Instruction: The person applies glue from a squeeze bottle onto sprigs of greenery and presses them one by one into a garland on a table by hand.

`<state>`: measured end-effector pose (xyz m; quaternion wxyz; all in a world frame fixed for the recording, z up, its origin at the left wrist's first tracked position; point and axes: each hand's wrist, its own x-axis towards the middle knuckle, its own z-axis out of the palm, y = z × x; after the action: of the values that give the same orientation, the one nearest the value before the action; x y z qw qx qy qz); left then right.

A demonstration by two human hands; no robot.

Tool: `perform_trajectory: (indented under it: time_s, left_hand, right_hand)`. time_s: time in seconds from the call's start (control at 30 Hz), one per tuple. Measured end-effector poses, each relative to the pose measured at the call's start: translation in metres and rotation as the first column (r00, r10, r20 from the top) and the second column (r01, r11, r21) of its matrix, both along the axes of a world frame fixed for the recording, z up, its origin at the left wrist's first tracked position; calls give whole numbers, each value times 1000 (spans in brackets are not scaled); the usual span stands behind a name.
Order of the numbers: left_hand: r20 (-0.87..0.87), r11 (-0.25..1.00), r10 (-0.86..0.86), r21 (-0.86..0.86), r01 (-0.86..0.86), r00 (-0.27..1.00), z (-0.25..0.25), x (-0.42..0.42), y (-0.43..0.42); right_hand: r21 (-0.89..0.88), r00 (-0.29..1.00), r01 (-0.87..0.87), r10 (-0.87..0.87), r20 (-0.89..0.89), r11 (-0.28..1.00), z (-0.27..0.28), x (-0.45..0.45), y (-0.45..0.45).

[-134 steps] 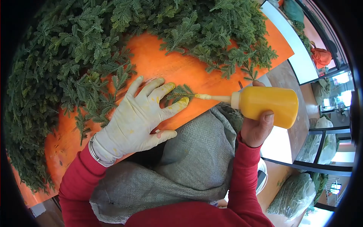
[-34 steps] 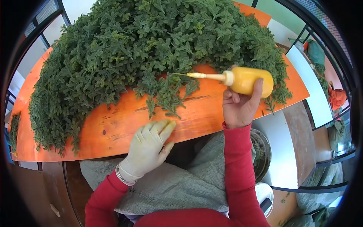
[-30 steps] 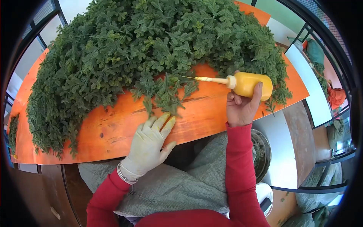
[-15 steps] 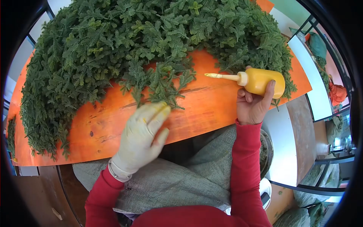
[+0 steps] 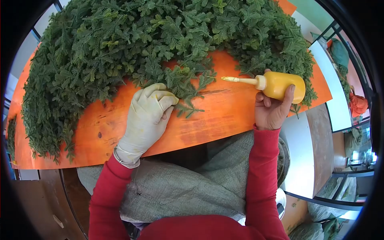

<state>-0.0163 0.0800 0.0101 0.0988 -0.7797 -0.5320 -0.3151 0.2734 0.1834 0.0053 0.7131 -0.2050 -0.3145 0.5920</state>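
Note:
My right hand (image 5: 274,110), bare, is wrapped round a yellow squeeze bottle (image 5: 285,87) held on its side. The bottle's pale nozzle (image 5: 242,80) points left, with yellowish residue on its tip and a thin strand trailing off it. My left hand (image 5: 150,114) wears a whitish glove with yellow stains. Its fingers are curled and pinched at the left edge of a green leafy sprig (image 5: 182,86) at the front of the pile; the exact grip point is hidden by the fingers. The nozzle tip is to the right of this sprig, apart from it.
A large heap of green leafy sprigs (image 5: 132,44) covers the back and left of the orange tabletop (image 5: 192,128). Grey woven cloth (image 5: 184,188) lies over my lap. On the right stand a white panel (image 5: 298,156) and, farther off, an orange bundle (image 5: 357,103).
My left hand has moved up to the front sprig, and its fingers have curled in at the sprig's edge. The bottle stays in my right hand, nearly still.

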Motion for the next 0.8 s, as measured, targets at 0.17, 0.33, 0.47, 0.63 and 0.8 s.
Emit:
perform_trajectory:
  time_s: [0.17,0.33,0.47,0.63,0.8]
  left_hand:
    - [83,996,-74,54,69,994,14,1,-12]
    - [98,963,-52,-258,76,994,4,9,-29]
    - [332,946,4,-307,104,943,5,10,-30]
    - [340,954,-111,-226,195,934,10,-5,-42]
    - [278,840,-240,-421,342,930,9,0,-47]
  right_hand:
    - [8,1000,16,-16,12,1000,-2,2,0]
    - [30,1000,-4,3,19,1000,-2,3,-1]
    - [33,999,-15,14,42,999,1,1,-4]
    - [52,999,-34,32,35,998,1,2,-3]
    - [68,995,-95,93,40,993,-3,6,-4]
